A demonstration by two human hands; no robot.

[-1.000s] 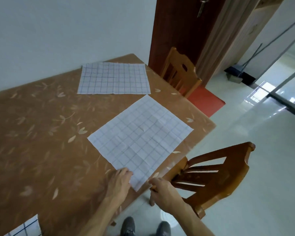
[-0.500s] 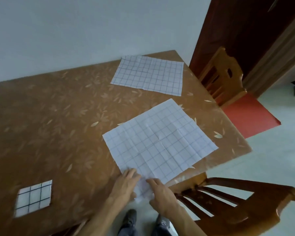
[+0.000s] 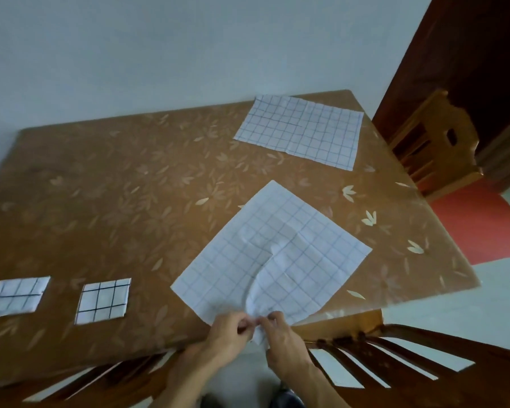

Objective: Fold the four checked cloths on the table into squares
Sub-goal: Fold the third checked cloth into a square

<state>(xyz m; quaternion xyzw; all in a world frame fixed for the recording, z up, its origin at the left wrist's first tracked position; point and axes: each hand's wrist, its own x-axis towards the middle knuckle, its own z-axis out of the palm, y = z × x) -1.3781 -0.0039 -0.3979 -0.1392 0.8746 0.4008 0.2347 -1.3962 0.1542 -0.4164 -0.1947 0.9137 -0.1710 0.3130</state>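
Near corner of unfolded checked cloth pinched by left hand and right hand, fingers curled on it, cloth spread on table just ahead, second flat cloth farther ahead, inner folded square and outer folded square laid left of left hand.

Your table, brown w/ leaf print, carries 4 checked cloths: left folded square & 2nd folded square, far cloth flat at far-right corner, near cloth diagonal, rumpled at your edge.

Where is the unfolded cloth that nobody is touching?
The far cloth lies flat at the far right corner of the table in the head view, beyond the near cloth, beside a chair.
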